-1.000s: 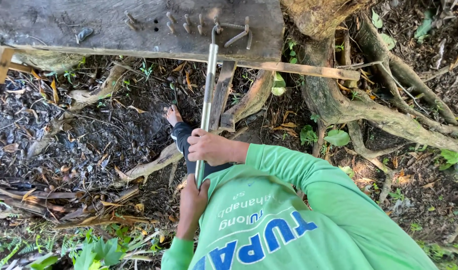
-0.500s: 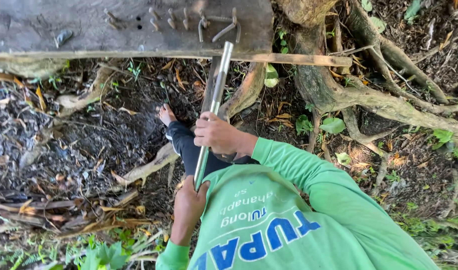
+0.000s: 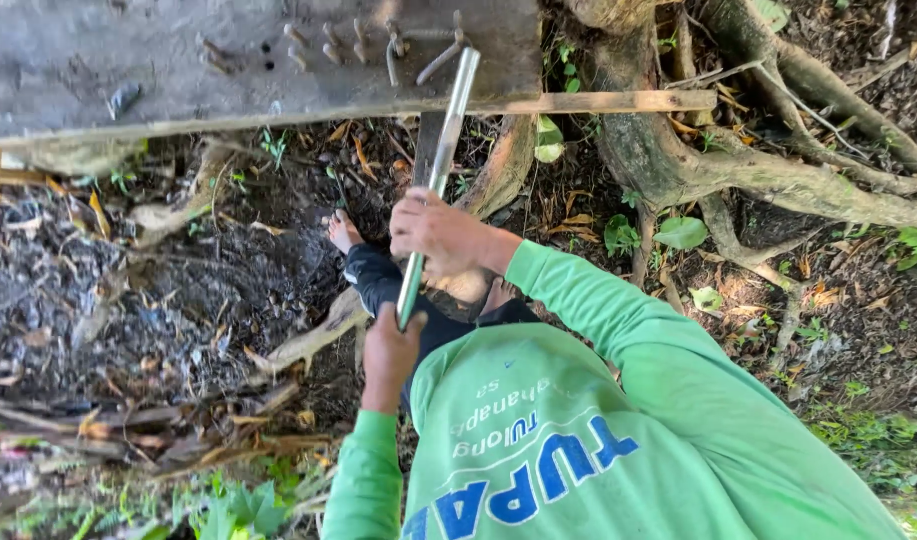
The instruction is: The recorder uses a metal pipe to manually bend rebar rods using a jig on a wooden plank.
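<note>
Both of my hands hold a long silver metal pipe (image 3: pixel 436 175) that slants up to a weathered grey wooden plank (image 3: pixel 128 70). My right hand (image 3: pixel 440 235) wraps its middle. My left hand (image 3: pixel 388 350) grips its lower end, close to my green long-sleeved shirt (image 3: pixel 578 430). The pipe's top end sits over a bent nail among several rusty nails (image 3: pixel 323 50) sticking out of the plank. My bare feet (image 3: pixel 343 232) rest on the soil under the pipe.
Thick tree roots (image 3: pixel 778 180) and a trunk spread across the upper right. A thin wooden slat (image 3: pixel 618 101) runs along the plank's lower edge. Dark soil with dry leaves and sticks (image 3: pixel 128 300) lies at left, and green weeds (image 3: pixel 228 510) grow at the bottom.
My right hand has moved up toward the plank with the pipe. The pipe's top end has swung to the right over the nails and now leans more.
</note>
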